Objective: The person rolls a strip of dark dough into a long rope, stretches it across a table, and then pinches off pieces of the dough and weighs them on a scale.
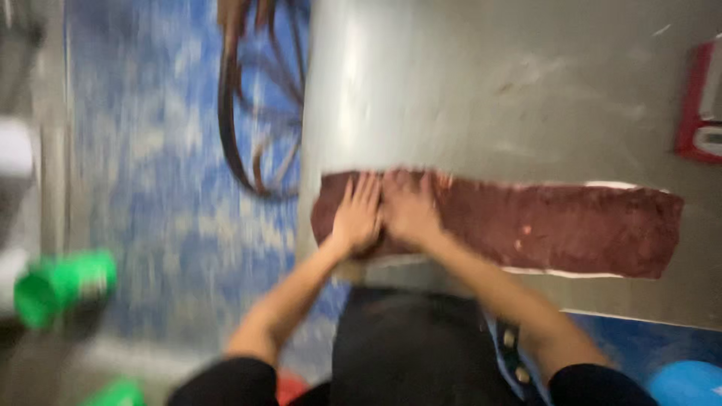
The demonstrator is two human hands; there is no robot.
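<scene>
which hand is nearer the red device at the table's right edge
Right. The right hand presses the dark red strip on the side toward the red device; the left hand lies just beyond it, farther away.

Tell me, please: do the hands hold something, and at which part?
Nothing is gripped. The left hand and right hand lie flat, palms down, side by side on the left end of the dark red strip on the grey table.

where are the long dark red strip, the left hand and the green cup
long dark red strip of material [571,225], head view, bare middle of the strip
left hand [356,216], head view, back of the hand
green plastic cup [64,284], head view, its side wall
</scene>
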